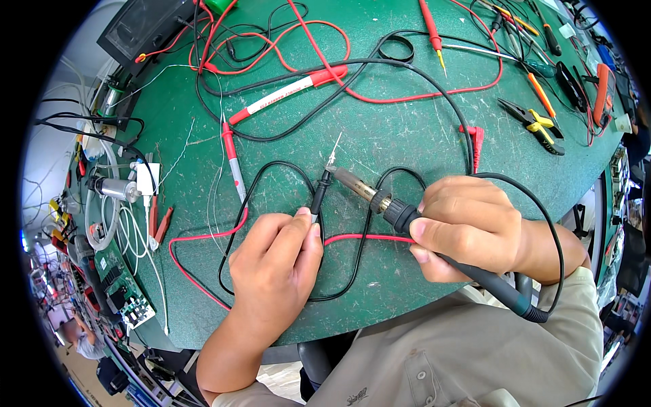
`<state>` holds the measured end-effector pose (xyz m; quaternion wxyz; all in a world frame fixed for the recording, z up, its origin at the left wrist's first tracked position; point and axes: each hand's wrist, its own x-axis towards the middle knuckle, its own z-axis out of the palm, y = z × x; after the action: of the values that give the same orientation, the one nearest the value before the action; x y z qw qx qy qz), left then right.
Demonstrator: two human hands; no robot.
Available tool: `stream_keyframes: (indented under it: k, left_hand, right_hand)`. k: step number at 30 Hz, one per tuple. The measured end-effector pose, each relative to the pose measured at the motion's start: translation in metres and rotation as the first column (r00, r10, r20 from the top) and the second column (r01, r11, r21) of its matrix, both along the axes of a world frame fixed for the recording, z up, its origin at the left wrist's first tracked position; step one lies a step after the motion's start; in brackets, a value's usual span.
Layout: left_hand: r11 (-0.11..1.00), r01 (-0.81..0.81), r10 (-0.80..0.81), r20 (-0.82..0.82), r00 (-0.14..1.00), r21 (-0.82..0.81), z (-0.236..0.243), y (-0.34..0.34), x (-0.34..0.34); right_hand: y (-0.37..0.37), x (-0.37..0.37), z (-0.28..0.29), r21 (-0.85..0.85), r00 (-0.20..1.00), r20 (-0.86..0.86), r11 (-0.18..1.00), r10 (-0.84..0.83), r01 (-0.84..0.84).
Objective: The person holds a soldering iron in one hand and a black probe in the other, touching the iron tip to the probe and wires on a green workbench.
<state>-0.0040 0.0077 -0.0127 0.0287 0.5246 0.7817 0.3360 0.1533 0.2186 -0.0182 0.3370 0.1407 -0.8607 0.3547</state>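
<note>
My left hand (pixel 274 261) pinches a black test probe (pixel 315 202), which points away from me. My right hand (pixel 464 227) grips a soldering iron (pixel 400 216) with a dark handle; its tip meets or almost meets the probe's metal end. A thin pale wire or pin (pixel 336 146) rises from that junction; I cannot tell which. The probe's black lead loops around my left hand, and a red lead (pixel 359 237) runs beneath both hands. A red-and-grey probe (pixel 232 159) lies left of the junction.
On the green mat (pixel 400 129) lie a red-and-white marker (pixel 278 98), yellow-handled pliers (pixel 536 125), screwdrivers (pixel 549 37), a red probe (pixel 430 24) and tangled leads. Tubing (pixel 102 224) and a circuit board (pixel 122 288) sit left. A person (pixel 88 339) is at the far lower left.
</note>
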Motion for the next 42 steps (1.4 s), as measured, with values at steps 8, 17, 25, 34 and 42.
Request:
stream_keyframes:
  k: [8, 17, 25, 34, 42]
  left_hand:
    - [1.0, -0.005, 0.004, 0.042, 0.999, 0.016, 0.0, 0.002, 0.0]
    - [1.0, -0.012, 0.011, 0.06, 0.998, 0.005, 0.001, 0.001, -0.001]
    - [0.999, -0.021, 0.019, 0.067, 0.998, 0.03, -0.001, 0.001, 0.0]
    - [0.999, -0.011, 0.008, 0.076, 0.997, 0.043, -0.003, 0.001, 0.0]
    - [0.999, -0.01, 0.007, 0.076, 0.997, 0.036, -0.001, 0.002, 0.001]
  right_hand:
    - [0.003, 0.0, 0.005, -0.073, 1.0, -0.017, 0.997, -0.011, 0.01]
    - [0.001, 0.001, 0.005, -0.083, 1.0, 0.017, 0.997, 0.002, -0.001]
    - [0.001, 0.0, 0.005, -0.066, 1.0, 0.016, 0.998, 0.01, -0.009]
    - [0.001, 0.0, 0.006, -0.031, 1.0, 0.03, 1.0, 0.006, -0.005]
    - [0.005, 0.001, 0.011, 0.025, 0.996, 0.069, 0.998, 0.06, -0.062]
